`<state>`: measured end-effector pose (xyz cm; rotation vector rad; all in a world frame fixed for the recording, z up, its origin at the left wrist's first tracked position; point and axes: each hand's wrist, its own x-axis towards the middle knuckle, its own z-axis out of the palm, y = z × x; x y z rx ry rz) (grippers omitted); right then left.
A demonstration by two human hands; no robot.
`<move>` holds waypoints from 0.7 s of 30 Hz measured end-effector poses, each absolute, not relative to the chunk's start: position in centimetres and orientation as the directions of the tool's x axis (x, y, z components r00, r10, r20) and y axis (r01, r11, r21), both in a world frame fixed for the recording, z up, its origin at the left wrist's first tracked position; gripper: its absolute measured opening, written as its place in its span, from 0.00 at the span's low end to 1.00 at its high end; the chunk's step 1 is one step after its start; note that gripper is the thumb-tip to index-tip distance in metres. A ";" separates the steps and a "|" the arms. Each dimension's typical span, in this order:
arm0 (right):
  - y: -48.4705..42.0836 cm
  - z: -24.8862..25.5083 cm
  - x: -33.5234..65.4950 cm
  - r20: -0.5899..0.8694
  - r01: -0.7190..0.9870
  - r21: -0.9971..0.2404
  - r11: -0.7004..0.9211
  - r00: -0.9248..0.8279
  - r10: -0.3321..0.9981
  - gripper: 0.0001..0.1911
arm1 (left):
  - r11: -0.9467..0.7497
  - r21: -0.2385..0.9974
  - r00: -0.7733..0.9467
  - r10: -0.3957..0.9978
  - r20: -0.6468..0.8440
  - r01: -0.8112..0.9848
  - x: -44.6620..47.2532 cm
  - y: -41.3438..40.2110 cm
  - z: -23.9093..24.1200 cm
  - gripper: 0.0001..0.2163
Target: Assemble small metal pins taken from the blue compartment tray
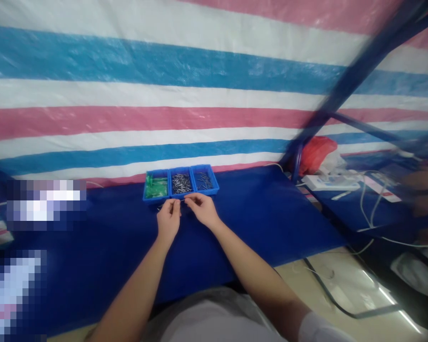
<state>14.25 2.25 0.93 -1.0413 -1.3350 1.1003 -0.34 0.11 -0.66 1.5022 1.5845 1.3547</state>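
My left hand and my right hand meet over the blue table cover, just in front of three small blue bins. Both hands are pinched, fingertips nearly touching, around a thin small metal piece that is too small to name. The left bin holds green parts. The middle bin and the right bin hold several small metal pins.
A striped pink, white and blue tarp hangs right behind the bins. To the right stand a blue metal frame, a red bag, a white power strip and loose cables. Blurred patches cover the left side.
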 end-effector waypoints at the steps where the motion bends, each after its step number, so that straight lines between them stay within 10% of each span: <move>1: 2.3 0.9 14.3 0.193 -0.004 -0.981 0.193 -0.049 0.980 0.13 | -0.142 0.921 -0.215 0.949 0.231 0.363 -0.3 0.1 -0.6 0.15; 21: 2.0 1.2 14.3 0.205 0.003 -0.979 0.206 -0.048 0.978 0.12 | -0.141 0.904 -0.211 0.947 0.242 0.403 -0.3 0.2 -0.7 0.14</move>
